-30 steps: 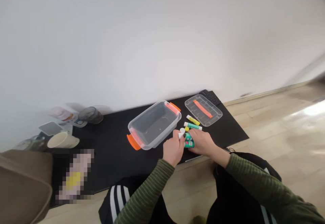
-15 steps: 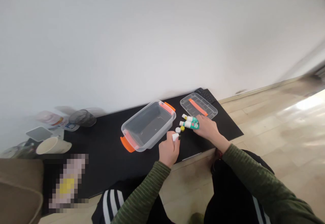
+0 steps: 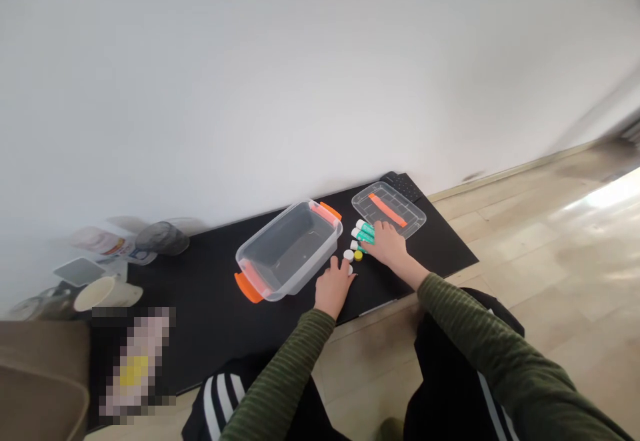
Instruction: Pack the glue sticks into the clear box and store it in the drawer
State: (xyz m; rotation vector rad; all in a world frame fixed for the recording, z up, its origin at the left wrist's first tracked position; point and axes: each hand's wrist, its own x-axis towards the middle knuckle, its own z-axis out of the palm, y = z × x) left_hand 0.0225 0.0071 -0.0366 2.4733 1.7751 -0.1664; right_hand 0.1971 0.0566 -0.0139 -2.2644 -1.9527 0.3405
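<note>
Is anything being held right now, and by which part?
The right grip partly covers the green bodies of the tubes; the left grip has fingertips at a white cap. Whether either truly holds cannot be told.

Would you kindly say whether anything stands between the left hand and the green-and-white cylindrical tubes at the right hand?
Yes: a short round white piece and a small round yellow piece lie between the left hand and the tubes; another white piece is partly hidden by that hand.

Plain white wall behind a long black table, pale tiled floor with bright glare at right
</note>
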